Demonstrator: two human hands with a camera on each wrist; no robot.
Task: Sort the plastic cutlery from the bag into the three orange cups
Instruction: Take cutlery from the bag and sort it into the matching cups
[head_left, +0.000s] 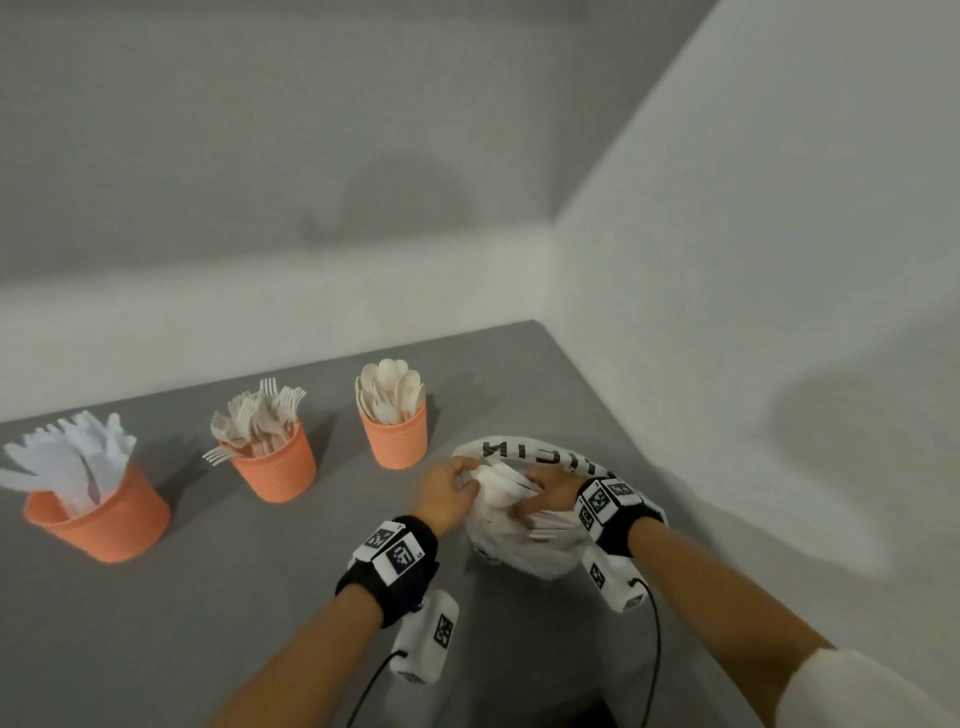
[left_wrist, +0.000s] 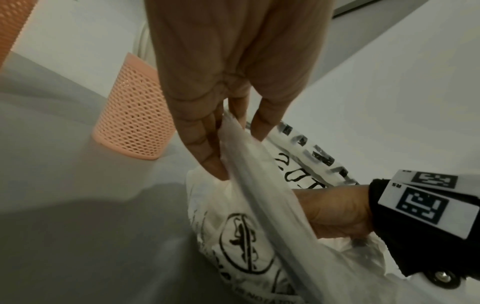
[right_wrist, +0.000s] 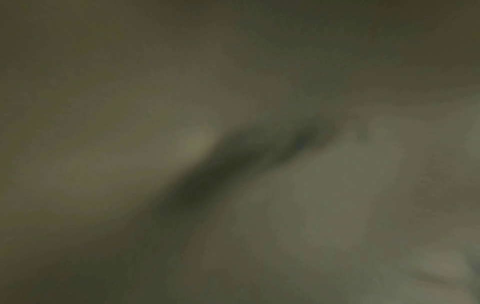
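head above, wrists close (right dark)

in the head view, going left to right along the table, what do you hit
orange plastic cup of white knives → orange plastic cup of white forks → orange plastic cup of white spoons → left hand gripping the bag's edge → white printed plastic bag → right hand reaching into the bag

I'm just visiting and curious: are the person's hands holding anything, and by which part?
The left hand pinches the plastic bag by the rim of its opening. The right hand is inside the bag; what it holds cannot be told.
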